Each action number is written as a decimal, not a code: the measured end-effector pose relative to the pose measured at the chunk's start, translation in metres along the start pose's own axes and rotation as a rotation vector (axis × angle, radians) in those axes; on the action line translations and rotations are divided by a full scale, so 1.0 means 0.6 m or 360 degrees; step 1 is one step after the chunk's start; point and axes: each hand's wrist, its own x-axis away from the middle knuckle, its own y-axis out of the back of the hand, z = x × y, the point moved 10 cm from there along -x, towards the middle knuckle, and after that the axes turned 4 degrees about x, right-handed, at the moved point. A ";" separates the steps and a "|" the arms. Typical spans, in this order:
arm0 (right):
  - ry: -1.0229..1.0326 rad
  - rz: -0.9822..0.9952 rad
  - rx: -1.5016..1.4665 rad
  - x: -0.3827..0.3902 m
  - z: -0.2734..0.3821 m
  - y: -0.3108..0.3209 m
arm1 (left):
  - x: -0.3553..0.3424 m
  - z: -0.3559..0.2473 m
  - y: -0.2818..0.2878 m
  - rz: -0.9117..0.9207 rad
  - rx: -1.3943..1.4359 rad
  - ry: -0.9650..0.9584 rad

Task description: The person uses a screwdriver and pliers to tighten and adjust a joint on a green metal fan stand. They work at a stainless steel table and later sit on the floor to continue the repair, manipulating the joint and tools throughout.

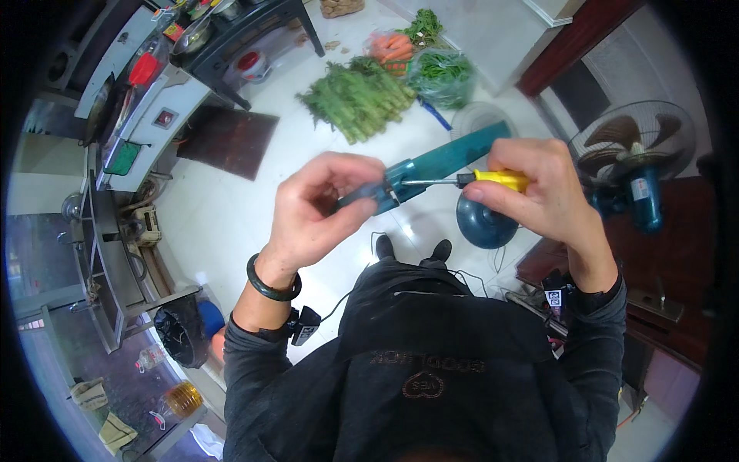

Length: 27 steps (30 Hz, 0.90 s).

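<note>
Gripped between the fingers and thumb of my left hand [327, 204] is one end of a long teal plastic piece [454, 154], which slants up to the right in front of me. My right hand [543, 185] is wrapped around the yellow handle of a screwdriver [508, 179]. Its metal shaft points left, and the tip meets the teal piece close to my left fingers; whether it sits in a screw I cannot tell. Below my right hand a round dark teal base [485, 221] rests on the floor. To the right is an electric fan [635, 146] with a wire guard and teal motor housing.
On the tiled floor ahead lie green leafy stalks [358, 100], carrots [392, 50] and a bag of green vegetables [443, 77]. A dark board [229, 141] lies at the left. A black-bagged bin [181, 335] stands by the left counter. Cables run near my feet.
</note>
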 end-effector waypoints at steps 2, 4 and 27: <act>0.0024 -0.0010 -0.0040 -0.001 0.000 0.000 | 0.001 0.003 0.006 -0.0076 0.0108 -0.0011; 0.0060 -0.0024 -0.0012 0.002 0.007 0.000 | 0.004 -0.008 0.003 -0.0028 0.0052 -0.0042; -0.0210 0.0038 -0.0436 0.016 -0.045 -0.009 | -0.025 -0.015 -0.013 -0.0020 -0.0188 -0.0057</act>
